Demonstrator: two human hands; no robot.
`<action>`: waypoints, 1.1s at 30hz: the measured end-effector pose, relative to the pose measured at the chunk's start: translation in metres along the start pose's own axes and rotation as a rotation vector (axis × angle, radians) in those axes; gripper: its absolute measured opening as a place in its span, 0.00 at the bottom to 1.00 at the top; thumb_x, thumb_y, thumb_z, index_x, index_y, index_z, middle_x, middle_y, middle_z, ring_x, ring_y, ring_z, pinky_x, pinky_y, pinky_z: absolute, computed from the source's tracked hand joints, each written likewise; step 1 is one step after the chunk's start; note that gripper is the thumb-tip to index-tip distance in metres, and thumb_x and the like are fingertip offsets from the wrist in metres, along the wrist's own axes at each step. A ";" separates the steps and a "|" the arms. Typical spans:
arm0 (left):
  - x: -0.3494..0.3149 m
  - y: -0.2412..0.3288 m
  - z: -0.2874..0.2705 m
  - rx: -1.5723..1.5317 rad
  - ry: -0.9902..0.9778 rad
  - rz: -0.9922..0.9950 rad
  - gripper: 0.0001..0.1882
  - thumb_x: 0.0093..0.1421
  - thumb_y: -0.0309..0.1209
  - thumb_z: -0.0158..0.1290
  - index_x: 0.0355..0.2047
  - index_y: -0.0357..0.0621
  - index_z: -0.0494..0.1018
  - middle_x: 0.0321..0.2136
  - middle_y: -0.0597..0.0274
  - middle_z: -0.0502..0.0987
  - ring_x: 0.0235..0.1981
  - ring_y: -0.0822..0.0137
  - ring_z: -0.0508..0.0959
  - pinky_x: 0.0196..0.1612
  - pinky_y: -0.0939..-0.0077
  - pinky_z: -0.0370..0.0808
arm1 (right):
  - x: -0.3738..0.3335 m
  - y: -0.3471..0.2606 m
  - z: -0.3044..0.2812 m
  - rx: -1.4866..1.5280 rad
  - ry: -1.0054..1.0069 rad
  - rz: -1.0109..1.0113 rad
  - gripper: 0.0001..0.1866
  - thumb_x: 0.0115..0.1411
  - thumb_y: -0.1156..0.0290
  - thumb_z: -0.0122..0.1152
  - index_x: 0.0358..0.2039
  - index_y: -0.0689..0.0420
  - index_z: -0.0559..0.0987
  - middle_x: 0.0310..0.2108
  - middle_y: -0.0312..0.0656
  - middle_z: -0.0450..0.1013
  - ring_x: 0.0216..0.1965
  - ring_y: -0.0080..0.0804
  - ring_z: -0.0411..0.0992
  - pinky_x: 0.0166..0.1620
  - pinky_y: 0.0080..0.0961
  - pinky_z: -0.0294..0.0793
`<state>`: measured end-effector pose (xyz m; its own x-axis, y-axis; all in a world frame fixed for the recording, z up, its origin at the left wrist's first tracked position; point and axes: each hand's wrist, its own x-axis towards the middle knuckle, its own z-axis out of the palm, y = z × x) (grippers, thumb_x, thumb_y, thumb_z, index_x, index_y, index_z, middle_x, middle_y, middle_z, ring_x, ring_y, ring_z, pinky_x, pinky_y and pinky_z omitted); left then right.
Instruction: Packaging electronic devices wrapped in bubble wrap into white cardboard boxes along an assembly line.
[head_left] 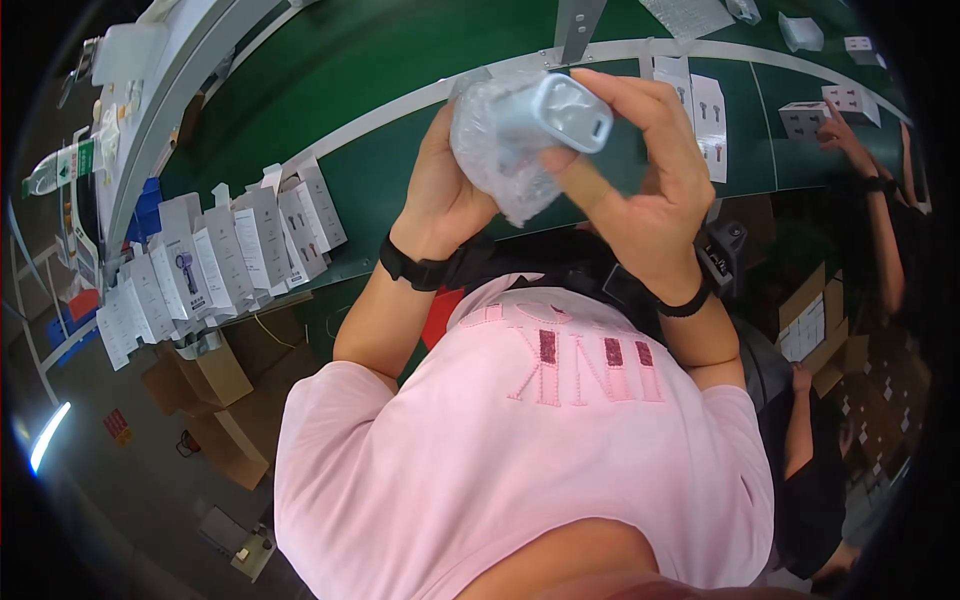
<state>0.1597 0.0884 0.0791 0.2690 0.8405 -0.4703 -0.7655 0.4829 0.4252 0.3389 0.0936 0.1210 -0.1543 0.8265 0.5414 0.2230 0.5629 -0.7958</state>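
Note:
A light-blue plastic device (545,103) with a rounded end and a small slot sticks out of a crinkled clear plastic bag (490,130). My left hand (445,185) wraps round the bag from the left side. From the right, my right hand (655,185) grips the exposed end, with the index finger at its upper edge and the thumb, a little blurred, at its lower edge. Both hands hold it up over the near edge of the green work surface (390,155). The rest of the device inside the bag shows only dimly.
Several white boxes (230,255) printed with a handheld fan stand in a row at left. Flat white cartons (708,130) lie right of my hands. A co-worker's hand (845,135) touches a white box (855,103) at far right. A metal post (577,30) rises ahead.

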 end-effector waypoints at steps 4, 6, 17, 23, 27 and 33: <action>-0.026 0.013 0.002 -0.057 0.060 0.210 0.22 0.64 0.46 0.47 0.51 0.44 0.68 0.49 0.60 0.73 0.51 0.61 0.73 0.56 0.61 0.69 | -0.010 -0.005 0.007 0.125 -0.014 0.143 0.22 0.50 0.80 0.67 0.48 0.65 0.75 0.44 0.40 0.73 0.47 0.28 0.70 0.53 0.23 0.66; -0.038 0.021 0.001 -0.036 0.065 0.289 0.22 0.63 0.46 0.50 0.50 0.44 0.68 0.47 0.60 0.74 0.50 0.62 0.74 0.55 0.62 0.70 | -0.014 -0.006 0.012 0.301 0.004 0.219 0.23 0.49 0.77 0.69 0.47 0.60 0.77 0.44 0.38 0.75 0.43 0.24 0.71 0.47 0.20 0.69; -0.057 0.044 -0.024 0.167 0.081 0.474 0.26 0.64 0.48 0.48 0.53 0.43 0.67 0.48 0.57 0.74 0.50 0.61 0.74 0.55 0.63 0.70 | -0.015 -0.013 0.035 0.255 -0.062 0.145 0.22 0.52 0.78 0.66 0.49 0.60 0.74 0.53 0.42 0.70 0.49 0.29 0.70 0.54 0.26 0.66; -0.031 -0.016 -0.107 0.208 -0.053 -0.381 0.32 0.65 0.54 0.40 0.61 0.48 0.59 0.55 0.51 0.69 0.53 0.46 0.73 0.55 0.41 0.67 | -0.045 0.055 0.037 0.639 -0.090 0.646 0.21 0.56 0.76 0.63 0.52 0.61 0.72 0.52 0.43 0.71 0.48 0.27 0.71 0.51 0.26 0.70; 0.006 -0.055 -0.130 0.876 0.050 -0.182 0.31 0.64 0.45 0.49 0.62 0.42 0.58 0.56 0.47 0.67 0.57 0.49 0.69 0.58 0.53 0.67 | -0.086 0.131 0.006 0.638 -0.280 1.105 0.21 0.56 0.74 0.63 0.51 0.62 0.76 0.41 0.41 0.77 0.39 0.24 0.74 0.40 0.23 0.75; 0.180 -0.096 0.041 1.660 -0.302 0.538 0.34 0.59 0.41 0.57 0.59 0.32 0.62 0.52 0.38 0.71 0.56 0.55 0.71 0.58 0.69 0.65 | -0.126 0.264 0.010 0.647 -0.271 1.149 0.18 0.52 0.75 0.63 0.45 0.63 0.79 0.34 0.40 0.78 0.32 0.24 0.75 0.34 0.22 0.75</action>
<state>0.3055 0.2034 -0.0146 0.4460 0.8943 0.0366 0.4945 -0.2803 0.8228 0.4072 0.1378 -0.1605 -0.3891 0.7574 -0.5244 -0.1255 -0.6075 -0.7843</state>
